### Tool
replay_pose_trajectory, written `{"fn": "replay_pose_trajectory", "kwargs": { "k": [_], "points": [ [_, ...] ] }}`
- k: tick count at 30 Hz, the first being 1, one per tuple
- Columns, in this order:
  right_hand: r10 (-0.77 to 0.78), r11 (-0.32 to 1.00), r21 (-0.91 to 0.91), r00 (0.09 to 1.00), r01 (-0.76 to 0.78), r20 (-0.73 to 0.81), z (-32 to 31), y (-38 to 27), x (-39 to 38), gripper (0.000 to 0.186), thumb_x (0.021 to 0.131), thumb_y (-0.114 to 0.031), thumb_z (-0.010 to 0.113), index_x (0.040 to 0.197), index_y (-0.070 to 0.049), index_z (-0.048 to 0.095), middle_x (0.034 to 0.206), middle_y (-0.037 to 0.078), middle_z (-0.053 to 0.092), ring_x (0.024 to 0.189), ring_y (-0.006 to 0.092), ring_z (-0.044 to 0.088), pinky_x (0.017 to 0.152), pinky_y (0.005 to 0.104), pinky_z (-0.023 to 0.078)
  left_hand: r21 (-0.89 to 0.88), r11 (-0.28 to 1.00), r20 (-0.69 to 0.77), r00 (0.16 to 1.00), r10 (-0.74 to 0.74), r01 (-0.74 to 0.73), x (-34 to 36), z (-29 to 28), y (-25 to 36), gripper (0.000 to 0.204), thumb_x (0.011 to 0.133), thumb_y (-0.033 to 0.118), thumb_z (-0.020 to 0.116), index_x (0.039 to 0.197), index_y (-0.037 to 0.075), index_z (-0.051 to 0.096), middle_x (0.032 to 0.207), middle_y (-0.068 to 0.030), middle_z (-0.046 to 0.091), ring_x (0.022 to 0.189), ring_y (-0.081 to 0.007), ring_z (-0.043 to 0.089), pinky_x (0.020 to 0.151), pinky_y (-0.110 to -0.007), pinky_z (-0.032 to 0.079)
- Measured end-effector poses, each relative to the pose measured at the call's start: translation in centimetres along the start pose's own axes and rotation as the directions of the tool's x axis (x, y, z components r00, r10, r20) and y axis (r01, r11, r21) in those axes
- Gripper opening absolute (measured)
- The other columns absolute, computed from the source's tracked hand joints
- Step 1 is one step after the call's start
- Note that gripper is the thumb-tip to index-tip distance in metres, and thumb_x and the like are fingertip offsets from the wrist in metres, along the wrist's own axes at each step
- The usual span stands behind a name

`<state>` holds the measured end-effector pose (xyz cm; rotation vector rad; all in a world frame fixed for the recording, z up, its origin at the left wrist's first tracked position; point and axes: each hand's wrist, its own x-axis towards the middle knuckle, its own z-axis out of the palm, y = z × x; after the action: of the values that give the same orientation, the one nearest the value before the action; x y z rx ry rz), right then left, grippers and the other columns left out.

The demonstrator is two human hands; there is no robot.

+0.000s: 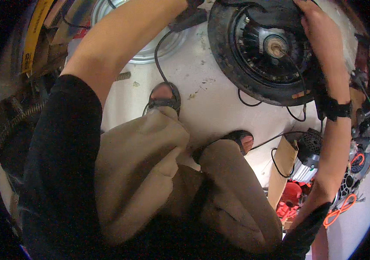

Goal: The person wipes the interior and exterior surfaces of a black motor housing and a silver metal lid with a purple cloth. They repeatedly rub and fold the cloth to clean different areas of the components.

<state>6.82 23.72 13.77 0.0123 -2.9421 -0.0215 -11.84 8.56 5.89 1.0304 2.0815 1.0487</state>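
A hub-motor wheel (276,47) with a black tyre lies on the pale floor at the upper right, a cable coming from its axle. My right hand (317,19) is at its far right side, fingers curled in against a dark piece (280,15) that covers part of the rim. What exactly they grip is hidden. My left forearm (128,34) reaches to the top edge, where a dark band shows at the wrist; the left hand lies outside the picture. Beneath that wrist is a dark tool-like handle (189,21) with a black cord (159,54).
Behind my left forearm lies a silver metal rim (163,50). To the right, a cardboard box (282,169) stands beside a silver motor (305,167) and red parts (289,199). An orange cable (340,210) and clutter line the right wall. A yellow level-like bar (34,34) stands at left.
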Motion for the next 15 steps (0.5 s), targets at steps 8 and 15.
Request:
{"fn": "replay_pose_trajectory", "kwargs": {
  "k": [8,15],
  "points": [
    [0.003,0.972,0.233,1.0,0.002,-0.022,1.6,-3.4,3.9,0.017,0.07,-0.001,0.063,0.087,0.002,0.064,0.085,0.024,0.06,0.09,0.0407,0.06,0.078,0.0441,0.049,-0.062,0.996,-0.066,0.996,0.055,-0.059,0.5,1.1,-2.4,0.08,0.088,0.064,0.053,0.122,-0.008,0.056,0.119,-0.0293,0.061,0.113,-0.0397,0.059,0.096,-0.04,0.046],
    [-0.031,0.937,0.35,0.999,0.02,0.024,-1.5,-7.5,5.2,0.015,0.079,-0.007,0.063,0.088,0.005,0.062,0.087,0.028,0.064,0.086,0.0455,0.062,0.075,0.0476,0.05,0.051,0.993,-0.254,0.961,0.112,-0.102,-0.5,3.3,-2.7,0.08,0.088,0.053,0.059,0.131,-0.01,0.036,0.122,-0.0342,0.053,0.115,-0.0471,0.051,0.095,-0.047,0.044]
  ]
}}
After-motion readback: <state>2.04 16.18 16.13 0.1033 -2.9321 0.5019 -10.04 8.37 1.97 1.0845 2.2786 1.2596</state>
